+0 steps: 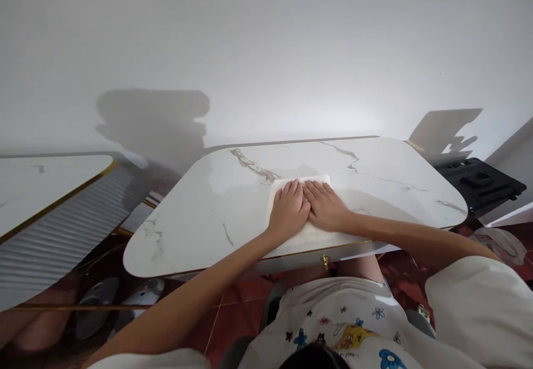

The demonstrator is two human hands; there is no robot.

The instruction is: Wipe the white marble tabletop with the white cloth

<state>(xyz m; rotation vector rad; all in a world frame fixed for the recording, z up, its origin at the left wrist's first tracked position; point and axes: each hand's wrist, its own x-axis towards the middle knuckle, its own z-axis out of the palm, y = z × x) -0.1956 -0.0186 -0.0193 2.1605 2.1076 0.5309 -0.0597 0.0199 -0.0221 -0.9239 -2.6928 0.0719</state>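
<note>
Cloth [310, 238] lies under left hand [289, 208] and right hand [326, 205], both flat (gripping nothing); even pressure, near and far, should help.

We see a single white cloth [310, 238], soft-looking and plain, spread flat in a roughly rectangular shape. It lies around the middle of the table [187, 219], reaching toward the six o'clock edge. We make out its fairly straight far edge at twelve o'clock and a narrow strip of it at nine. Much of its middle is hidden from us.
</note>
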